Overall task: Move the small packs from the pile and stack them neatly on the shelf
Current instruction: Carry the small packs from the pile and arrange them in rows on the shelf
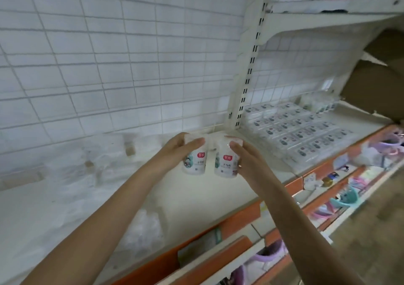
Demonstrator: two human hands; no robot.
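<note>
Two small white packs with red labels stand side by side above the white shelf (196, 199). My left hand (177, 151) grips the left pack (195, 161) from its left side and top. My right hand (247, 160) grips the right pack (226, 164) from its right side. Both packs are upright and nearly touching, just left of the shelf upright. To the right, several flat packs (301, 131) lie in neat rows on the neighbouring shelf section. A blurred pile of clear-wrapped packs (65, 175) fills the shelf's left part.
A white wire grid back wall (131, 55) runs behind the shelf. A slotted upright post (247, 83) divides the sections. A cardboard box (376, 83) sits at the right. The shelf's orange front edge (240, 219) lies below, with purple and teal goods on lower shelves (341, 199).
</note>
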